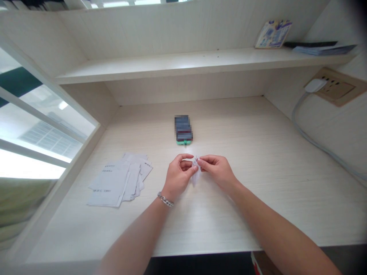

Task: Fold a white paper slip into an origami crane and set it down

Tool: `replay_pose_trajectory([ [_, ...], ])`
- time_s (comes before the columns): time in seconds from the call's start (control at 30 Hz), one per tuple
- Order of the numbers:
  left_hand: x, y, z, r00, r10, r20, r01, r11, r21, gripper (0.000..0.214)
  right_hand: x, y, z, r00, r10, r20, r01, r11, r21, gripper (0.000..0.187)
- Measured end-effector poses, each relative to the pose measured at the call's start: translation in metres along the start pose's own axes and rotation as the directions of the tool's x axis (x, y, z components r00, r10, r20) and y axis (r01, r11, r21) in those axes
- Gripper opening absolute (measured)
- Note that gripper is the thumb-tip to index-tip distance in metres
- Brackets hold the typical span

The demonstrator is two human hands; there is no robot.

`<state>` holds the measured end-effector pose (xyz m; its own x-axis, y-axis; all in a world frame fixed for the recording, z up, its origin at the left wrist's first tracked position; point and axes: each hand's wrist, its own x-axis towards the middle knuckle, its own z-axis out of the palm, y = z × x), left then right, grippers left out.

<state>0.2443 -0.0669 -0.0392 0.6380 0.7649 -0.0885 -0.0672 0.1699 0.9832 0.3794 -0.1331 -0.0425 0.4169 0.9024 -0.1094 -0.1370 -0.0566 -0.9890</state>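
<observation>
A small piece of white paper (195,173) is pinched between the left hand (178,176) and the right hand (215,172), above the desk (258,191). Its long axis runs roughly front to back, with the lower tip pointing toward the person. Both hands lie about equally near, their fingers closed together on its upper part from either side.

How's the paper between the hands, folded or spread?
Folded, not spread: the paper is bunched into a narrow creased strip, pinched between the left hand and right hand.
</observation>
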Motion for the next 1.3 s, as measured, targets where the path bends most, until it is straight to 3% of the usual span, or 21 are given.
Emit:
replay_pose_trajectory([
  [0.27, -0.0004, -0.0013, 0.0014, 1.0, 0.007, -0.003, -0.007, 1.0, 0.01, 0.038, -0.0017, 0.0004, 0.0015, 0.997, -0.053, -0.049, 0.051, 0.998, -0.035, 0.026],
  [0.83, -0.0024, -0.0025, 0.0031, 1.0, 0.003, 0.01, -0.004, 0.996, 0.084, 0.038, 0.0004, -0.0014, -0.003, 0.998, 0.053, -0.036, -0.049, 0.994, 0.097, 0.026],
  [1.3, -0.004, -0.001, 0.0065, 1.0, -0.007, -0.01, 0.008, 0.995, 0.102, 0.038, 0.001, -0.0037, -0.0055, 0.998, 0.017, -0.063, -0.01, 0.993, 0.115, 0.022],
])
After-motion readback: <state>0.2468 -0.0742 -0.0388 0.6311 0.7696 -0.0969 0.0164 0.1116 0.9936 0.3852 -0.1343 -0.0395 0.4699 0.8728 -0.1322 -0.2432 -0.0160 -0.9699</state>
